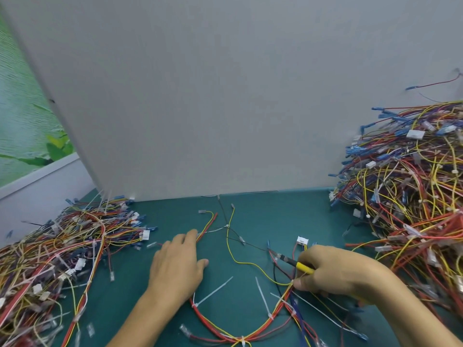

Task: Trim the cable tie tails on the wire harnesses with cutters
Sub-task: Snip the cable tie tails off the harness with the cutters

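Left hand (178,266), flat and released, rests on the red-and-yellow wire harness (271,316) on the teal tabletop (263,216) at 9 o'clock; right hand (333,271) at 3 o'clock grasps yellow-handled cutters (300,265).

A single wide-angle camera on the person's head looks forward and steeply down, close over the green table (275,216). The right hand (333,271) gripping the cutters (288,260) lies low and right of the picture's centre. Beyond that grip the grey wall (225,96) fills the upper half. The left hand (178,264) lies just as near, to the grip's left.
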Tool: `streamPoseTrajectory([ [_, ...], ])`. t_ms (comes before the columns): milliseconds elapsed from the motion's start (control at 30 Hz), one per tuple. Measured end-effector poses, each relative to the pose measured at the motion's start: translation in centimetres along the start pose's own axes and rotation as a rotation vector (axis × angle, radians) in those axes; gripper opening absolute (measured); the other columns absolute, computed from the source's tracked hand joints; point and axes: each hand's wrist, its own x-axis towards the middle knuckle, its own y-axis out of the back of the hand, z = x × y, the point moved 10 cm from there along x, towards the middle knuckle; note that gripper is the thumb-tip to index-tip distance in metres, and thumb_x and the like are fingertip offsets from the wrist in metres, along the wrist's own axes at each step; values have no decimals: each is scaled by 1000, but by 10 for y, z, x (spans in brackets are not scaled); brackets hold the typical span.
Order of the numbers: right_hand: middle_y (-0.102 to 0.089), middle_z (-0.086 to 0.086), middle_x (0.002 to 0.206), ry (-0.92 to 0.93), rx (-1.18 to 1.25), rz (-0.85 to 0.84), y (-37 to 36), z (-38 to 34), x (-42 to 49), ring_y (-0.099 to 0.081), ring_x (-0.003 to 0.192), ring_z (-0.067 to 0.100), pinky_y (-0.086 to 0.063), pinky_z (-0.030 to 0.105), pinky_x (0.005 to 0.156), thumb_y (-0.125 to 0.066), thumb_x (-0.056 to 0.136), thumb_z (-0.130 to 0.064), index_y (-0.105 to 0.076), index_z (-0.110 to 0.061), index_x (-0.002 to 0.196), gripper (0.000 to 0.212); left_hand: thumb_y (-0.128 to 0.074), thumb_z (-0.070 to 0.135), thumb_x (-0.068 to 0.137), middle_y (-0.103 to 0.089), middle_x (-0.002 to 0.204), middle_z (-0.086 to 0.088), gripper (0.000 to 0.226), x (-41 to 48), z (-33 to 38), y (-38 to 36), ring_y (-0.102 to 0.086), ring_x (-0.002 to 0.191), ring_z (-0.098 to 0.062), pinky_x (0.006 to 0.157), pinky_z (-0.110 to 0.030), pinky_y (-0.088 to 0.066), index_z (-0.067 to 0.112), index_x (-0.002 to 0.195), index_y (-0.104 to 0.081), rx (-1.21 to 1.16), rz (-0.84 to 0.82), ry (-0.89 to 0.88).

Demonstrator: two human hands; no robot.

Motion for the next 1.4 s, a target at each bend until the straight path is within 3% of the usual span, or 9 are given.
streamPoseTrajectory([
  [67,-68,0,89,13,-8,-13,1,-2,-3,-59,71,10,-48,29,69,-65,83,-44,-61,-21,92,25,-63,42,86,-48,137,1,60,-7,16,23,-48,121,-25,98,-39,-39,21,138,-42,27,137,-62],
  [200,-62,-6,84,50,12,-30,7,-2,-9,-56,73,8,-44,25,65,-69,78,-37,-61,-27,98,24,-81,13,72,-65,108,-5,35,-29,65,57,-62,97,-28,84,-41,-49,10,104,-70,-252,363,-362],
  [367,-46,-2,76,72,91,10,19,5,-14,-43,64,12,-38,28,57,-69,78,-28,-49,-14,97,30,-70,20,82,-66,101,2,20,-39,120,42,-60,95,-11,89,-15,-40,14,102,-71,-529,116,-614],
  [467,-45,2,80,44,129,7,21,12,-17,-45,67,14,-42,31,57,-69,78,-27,-47,-10,102,37,-71,21,83,-65,103,3,24,-36,148,20,-58,90,-5,84,-10,-38,17,107,-70,-563,-62,-677],
  [633,-57,-5,86,0,14,177,36,23,-15,-54,73,13,-46,30,66,-69,73,-31,-51,-24,101,34,-78,38,74,-63,95,2,33,-27,166,-28,-59,88,-15,76,-25,-45,20,99,-67,-381,-287,-598],
  [867,-62,8,78,63,3,320,45,20,-16,-49,62,12,-39,30,58,-69,70,-33,-62,-20,84,20,-69,36,80,-60,69,10,16,-26,150,-39,-54,69,-5,67,-20,-42,22,87,-66,-606,-168,-435],
  [1067,-63,9,83,40,-52,258,38,30,-18,-51,66,13,-40,29,60,-65,73,-30,-63,-22,91,19,-65,25,83,-56,58,15,5,-28,135,-44,-51,57,0,59,-10,-37,22,80,-65,-842,-147,-357],
  [1233,-57,4,74,33,-194,196,30,31,-16,-45,62,10,-39,30,57,-60,64,-29,-58,-26,80,16,-63,19,84,-56,60,11,3,-27,131,-44,-47,56,-3,57,-14,-38,19,81,-65,-897,-141,-362],
  [1400,-57,-1,75,10,-266,160,33,28,-19,-58,75,20,-52,36,63,-58,63,-28,-62,-29,85,22,-65,18,86,-63,66,14,8,-23,128,-47,-57,61,-2,65,-19,-47,24,83,-60,-940,-181,-320],
])
